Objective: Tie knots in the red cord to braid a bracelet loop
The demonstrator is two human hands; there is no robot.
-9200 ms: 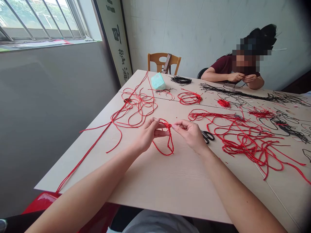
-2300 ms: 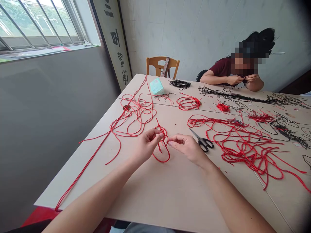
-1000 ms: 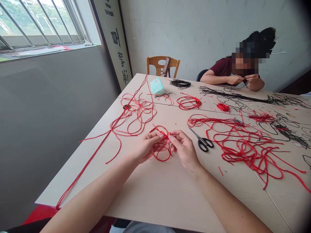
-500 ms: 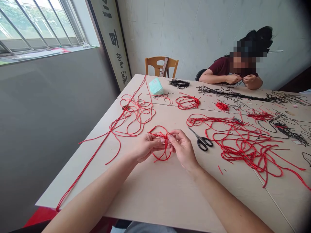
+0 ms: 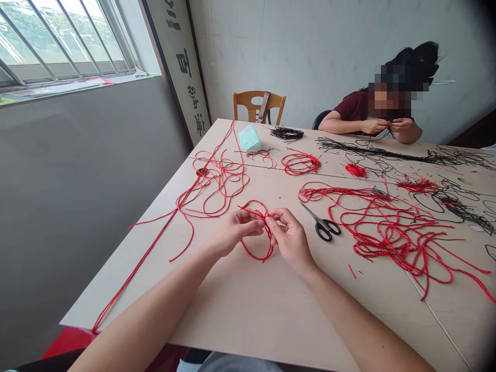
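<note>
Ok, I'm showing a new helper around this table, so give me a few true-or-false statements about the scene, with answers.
1. The left hand and right hand both hold the red twisted cord loop. True.
2. The black scissors lie left of the left hand. False: the scissors lie right of the right hand, not touching it.
3. The mint-green packet sits on the wooden chair. False: the packet is on the table.
4. A coil of black cord lies toward the table's far end. True.
</note>
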